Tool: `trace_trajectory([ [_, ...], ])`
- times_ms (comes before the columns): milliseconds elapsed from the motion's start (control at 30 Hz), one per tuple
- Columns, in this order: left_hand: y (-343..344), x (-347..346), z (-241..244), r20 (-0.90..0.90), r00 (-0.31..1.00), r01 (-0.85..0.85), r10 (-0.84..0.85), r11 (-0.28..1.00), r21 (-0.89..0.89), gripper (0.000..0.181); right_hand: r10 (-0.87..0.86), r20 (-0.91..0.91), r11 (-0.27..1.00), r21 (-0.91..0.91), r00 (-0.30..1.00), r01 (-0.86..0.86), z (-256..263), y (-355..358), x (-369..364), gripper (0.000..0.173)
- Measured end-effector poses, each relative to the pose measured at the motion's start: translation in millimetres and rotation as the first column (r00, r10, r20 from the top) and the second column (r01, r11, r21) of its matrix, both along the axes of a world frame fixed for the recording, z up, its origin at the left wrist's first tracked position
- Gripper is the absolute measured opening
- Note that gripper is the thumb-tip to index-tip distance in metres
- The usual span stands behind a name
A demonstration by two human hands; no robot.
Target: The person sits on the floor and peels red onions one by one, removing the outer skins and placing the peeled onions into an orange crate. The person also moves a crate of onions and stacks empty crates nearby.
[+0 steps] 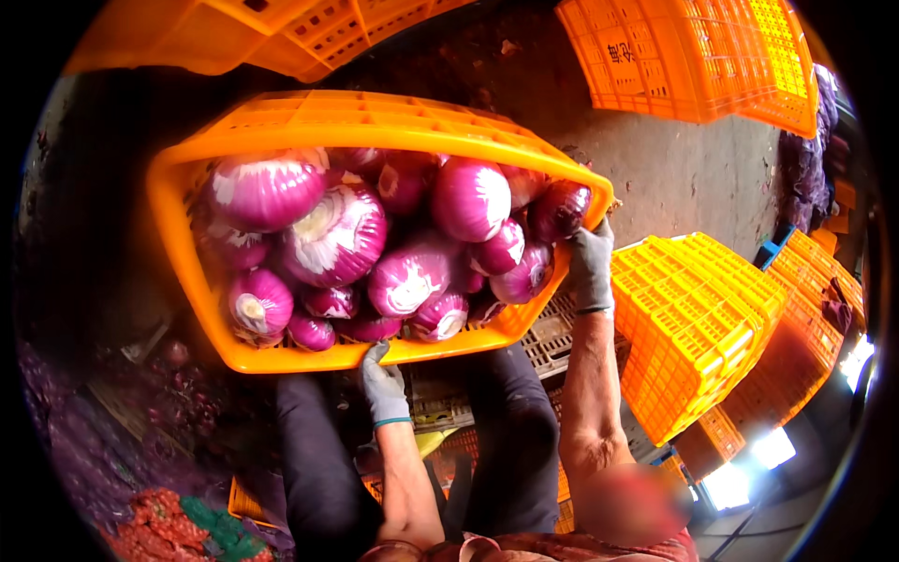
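An orange plastic crate (379, 133) full of large red onions (333, 235) is right in front of me, its open top facing me. White patches show on the glossy purple skins of several onions. My left hand (385, 385), in a grey work glove with a teal cuff, grips the crate's near rim, thumb over the edge. At the crate's right end my right hand (592, 270), also in a grey glove, holds the rim. The fingers of both hands are partly hidden by the crate. What supports the crate underneath cannot be seen.
Orange crates (653, 60) stand at the upper right, and another crate (281, 35) at the upper left. Yellow-orange stacked crates (695, 316) are close to my right arm. Purple mesh sacks (91, 435) and red net bags (165, 527) lie lower left. Loose onions litter the floor (179, 390).
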State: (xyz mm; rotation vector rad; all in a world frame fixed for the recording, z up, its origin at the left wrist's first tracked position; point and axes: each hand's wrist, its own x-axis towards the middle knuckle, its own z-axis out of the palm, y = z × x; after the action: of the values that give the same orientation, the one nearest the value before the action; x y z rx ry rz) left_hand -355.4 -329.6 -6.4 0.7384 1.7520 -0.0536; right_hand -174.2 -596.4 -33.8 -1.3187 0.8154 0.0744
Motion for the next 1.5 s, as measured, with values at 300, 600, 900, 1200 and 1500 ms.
trace_trajectory([
  [300,-24.8,-10.7,-12.0,0.197,0.974,-0.081,0.110,0.986,-0.148,0.016,0.146,-0.014,0.986,-0.078,0.989,-0.147,22.8,-14.1,41.9,0.036],
  [600,-38.9,-18.7,-14.6,0.199,0.962,-0.154,0.186,0.974,-0.164,0.019,0.178,-0.043,0.977,-0.115,0.983,-0.181,29.3,-20.4,52.7,0.041],
  [900,-47.7,-15.9,0.9,0.154,0.971,-0.162,0.184,0.976,-0.145,0.015,0.251,-0.149,0.936,-0.213,0.956,-0.279,6.5,-18.9,60.3,0.033],
  [1200,-25.9,-38.3,12.5,0.329,0.939,0.048,0.101,0.908,-0.416,0.019,0.381,-0.193,0.889,-0.192,0.904,-0.416,-27.8,-7.9,67.7,0.035],
  [1500,194.8,52.6,112.1,-0.277,0.551,0.775,-0.787,0.359,0.520,0.044,0.355,-0.283,0.885,-0.207,0.891,-0.418,-12.4,3.1,62.6,0.033],
])
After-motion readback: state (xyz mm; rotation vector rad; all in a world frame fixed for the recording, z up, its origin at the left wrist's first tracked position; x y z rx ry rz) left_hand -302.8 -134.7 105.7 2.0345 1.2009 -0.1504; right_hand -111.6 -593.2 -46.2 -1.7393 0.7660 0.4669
